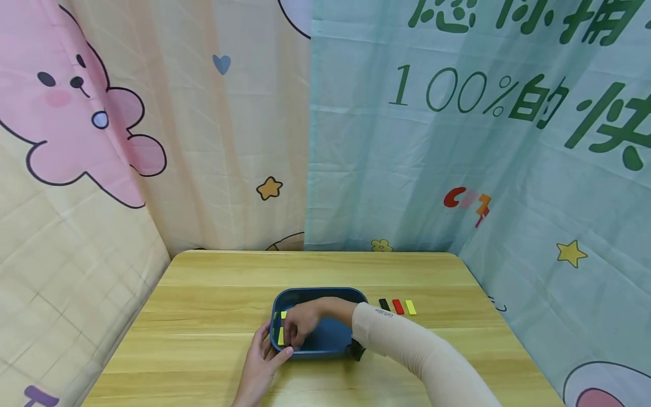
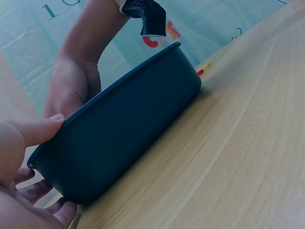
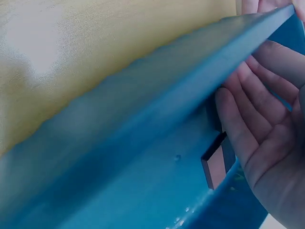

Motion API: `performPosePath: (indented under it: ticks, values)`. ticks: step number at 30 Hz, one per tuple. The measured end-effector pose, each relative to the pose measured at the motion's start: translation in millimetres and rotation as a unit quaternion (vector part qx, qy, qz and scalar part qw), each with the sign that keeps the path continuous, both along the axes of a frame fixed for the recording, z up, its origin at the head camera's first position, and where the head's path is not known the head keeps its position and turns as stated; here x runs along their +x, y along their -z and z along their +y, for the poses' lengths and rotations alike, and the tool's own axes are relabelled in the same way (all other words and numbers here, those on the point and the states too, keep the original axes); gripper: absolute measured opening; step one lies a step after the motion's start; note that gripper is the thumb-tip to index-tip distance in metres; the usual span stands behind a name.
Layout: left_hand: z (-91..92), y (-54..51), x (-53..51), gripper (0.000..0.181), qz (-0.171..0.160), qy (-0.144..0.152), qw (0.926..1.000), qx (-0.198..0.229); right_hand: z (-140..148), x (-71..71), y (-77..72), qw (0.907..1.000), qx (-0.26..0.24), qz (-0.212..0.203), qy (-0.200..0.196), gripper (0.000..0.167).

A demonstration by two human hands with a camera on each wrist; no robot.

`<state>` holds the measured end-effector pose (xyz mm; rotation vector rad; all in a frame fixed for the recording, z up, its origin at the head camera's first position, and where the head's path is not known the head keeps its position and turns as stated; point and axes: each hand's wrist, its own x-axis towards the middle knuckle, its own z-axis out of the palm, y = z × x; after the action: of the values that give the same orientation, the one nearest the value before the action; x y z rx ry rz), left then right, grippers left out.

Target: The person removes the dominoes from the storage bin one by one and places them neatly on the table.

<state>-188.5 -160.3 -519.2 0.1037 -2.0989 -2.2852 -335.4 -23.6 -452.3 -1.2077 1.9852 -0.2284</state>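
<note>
A dark blue plastic basin (image 1: 320, 355) stands on the table. My left hand (image 1: 260, 362) grips its near left corner, thumb over the rim and fingers against the outside wall, as the left wrist view shows. My right hand (image 1: 301, 323) reaches down inside the basin at its left end. Two yellow blocks (image 1: 281, 337) show beside its fingers. In the right wrist view a small block (image 3: 217, 167) with a dark edge stands by the fingers, and a dark piece (image 3: 213, 113) lies at a fingertip. Whether the right hand pinches anything is hidden.
Right of the basin lie a black block (image 1: 383, 304), a red block (image 1: 398, 307) and a yellow block (image 1: 411, 307) in a row. The wooden table (image 1: 203, 316) ends at printed curtains (image 1: 234, 141) behind and at both sides.
</note>
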Motion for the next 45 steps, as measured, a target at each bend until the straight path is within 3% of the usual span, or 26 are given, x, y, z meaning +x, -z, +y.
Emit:
performPosePath:
  ticks: [14,27,34,45]
  values:
    - [0.1,-0.2,0.0,0.087,0.0,0.005,0.9999,0.016,-10.2,9.5,8.9,0.9953,-0.018,0.092,-0.025,0.008]
    - [0.5,1.2,-0.7,0.086,-0.002,0.002,0.9999,0.016,-6.8,10.9,8.9,0.9976,-0.005,0.066,-0.021,0.016]
    - [-1.9,-0.4,-0.8,0.088,-0.006,0.001,1.0,0.003,-2.9,8.1,11.0,0.9953,-0.03,0.084,-0.038,0.013]
    - [-3.1,-1.9,-1.8,0.088,-0.007,0.004,1.0,-0.001,0.2,7.8,9.8,0.9949,-0.038,0.089,-0.03,0.014]
